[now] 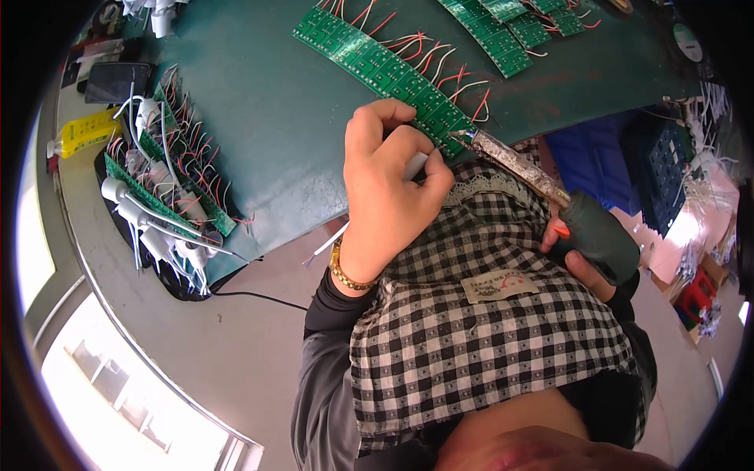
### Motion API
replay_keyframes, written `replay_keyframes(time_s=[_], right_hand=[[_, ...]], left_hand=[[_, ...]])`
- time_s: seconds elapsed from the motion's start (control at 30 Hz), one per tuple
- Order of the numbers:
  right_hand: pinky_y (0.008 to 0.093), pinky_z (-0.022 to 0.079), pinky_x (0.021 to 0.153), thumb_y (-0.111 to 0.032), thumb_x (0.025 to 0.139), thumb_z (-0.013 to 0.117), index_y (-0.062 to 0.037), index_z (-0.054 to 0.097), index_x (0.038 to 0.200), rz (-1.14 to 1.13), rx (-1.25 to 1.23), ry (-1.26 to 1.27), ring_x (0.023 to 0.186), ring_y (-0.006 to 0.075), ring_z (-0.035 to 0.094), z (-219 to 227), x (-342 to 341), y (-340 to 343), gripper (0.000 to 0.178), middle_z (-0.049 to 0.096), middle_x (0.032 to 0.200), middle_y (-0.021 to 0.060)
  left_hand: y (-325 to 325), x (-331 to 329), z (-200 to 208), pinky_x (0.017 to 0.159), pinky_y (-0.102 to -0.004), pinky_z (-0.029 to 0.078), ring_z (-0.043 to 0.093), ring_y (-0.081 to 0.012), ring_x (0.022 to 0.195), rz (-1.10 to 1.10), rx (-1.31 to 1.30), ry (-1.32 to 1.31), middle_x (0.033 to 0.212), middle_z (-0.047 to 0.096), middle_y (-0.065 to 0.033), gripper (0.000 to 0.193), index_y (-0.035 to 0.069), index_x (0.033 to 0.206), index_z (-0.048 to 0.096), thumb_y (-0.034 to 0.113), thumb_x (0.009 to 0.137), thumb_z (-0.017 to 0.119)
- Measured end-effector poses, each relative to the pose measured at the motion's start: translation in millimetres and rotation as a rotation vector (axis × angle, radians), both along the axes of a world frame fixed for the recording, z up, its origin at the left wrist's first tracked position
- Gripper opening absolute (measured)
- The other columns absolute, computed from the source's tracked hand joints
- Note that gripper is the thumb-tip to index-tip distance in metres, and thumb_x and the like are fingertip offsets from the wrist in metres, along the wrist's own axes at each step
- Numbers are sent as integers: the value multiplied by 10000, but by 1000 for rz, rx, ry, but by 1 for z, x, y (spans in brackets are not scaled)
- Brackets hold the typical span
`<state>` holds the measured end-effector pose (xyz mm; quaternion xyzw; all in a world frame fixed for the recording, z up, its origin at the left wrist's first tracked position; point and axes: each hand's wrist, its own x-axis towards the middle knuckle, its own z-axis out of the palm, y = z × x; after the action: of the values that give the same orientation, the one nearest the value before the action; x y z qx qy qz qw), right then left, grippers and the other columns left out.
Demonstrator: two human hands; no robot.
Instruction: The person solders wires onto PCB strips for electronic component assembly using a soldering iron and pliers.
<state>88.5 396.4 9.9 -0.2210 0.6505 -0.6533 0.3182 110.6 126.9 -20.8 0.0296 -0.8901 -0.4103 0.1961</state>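
Observation:
My left hand point(393, 173) is closed, its fingers curled around a small white plastic piece point(417, 164) at the near end of a long green circuit board panel point(377, 67). Most of that piece is hidden by the fingers. A white cable point(327, 242) with bare-looking ends sticks out beside the wrist. In my right hand point(577, 263) is a soldering iron point(522, 166) with a thick dark handle. Its tip reaches the panel's near right corner, close to my left fingertips. Red and white wires point(428, 56) stand out along the panel's far edge.
More green boards point(499, 35) lie at the far right of the green mat point(259, 118). On the left sit wired boards with white cylindrical parts point(161, 192), a yellow bottle point(88, 132) and a black phone point(119, 82). A blue bin point(593, 161) stands at the right.

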Motion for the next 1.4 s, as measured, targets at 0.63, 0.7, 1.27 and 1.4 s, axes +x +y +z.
replay_keyframes(time_s=[0.63, 0.7, 1.27, 1.4], right_hand=[[339, 428, 623, -135, 658, 619, -44, 591, 762, 139, 483, 584, 673, 252, 560, -29, -5, 12, 141, 582, 743, 82], [354, 432, 618, -94, 633, 608, -47, 588, 746, 159, 522, 697, 672, 263, 572, -31, -6, 12, 124, 583, 730, 78], [287, 425, 677, -8, 783, 480, 59, 538, 1091, 194, 351, 116, 744, 190, 531, -4, -4, 33, 321, 565, 892, 138], [245, 435, 541, 4, 802, 531, 18, 576, 1025, 127, 480, -181, 606, 155, 555, 1, -7, 26, 228, 586, 755, 83]], left_hand=[[-8, -8, 7, 657, -352, 408, 449, -285, 776, -126, -120, -58, 947, 525, -84, 173, 32, 668, 510, -44, 558, 620], [-8, -8, 7, 652, -350, 406, 445, -283, 771, -135, -126, -67, 938, 525, -81, 171, 32, 669, 513, -44, 558, 619], [-7, -8, 8, 667, -361, 416, 453, -292, 791, -123, -121, -57, 930, 524, -82, 168, 35, 677, 517, -36, 565, 620], [-4, -9, 7, 666, -361, 415, 452, -293, 790, -123, -120, -50, 929, 524, -83, 167, 33, 681, 518, -36, 567, 619]])
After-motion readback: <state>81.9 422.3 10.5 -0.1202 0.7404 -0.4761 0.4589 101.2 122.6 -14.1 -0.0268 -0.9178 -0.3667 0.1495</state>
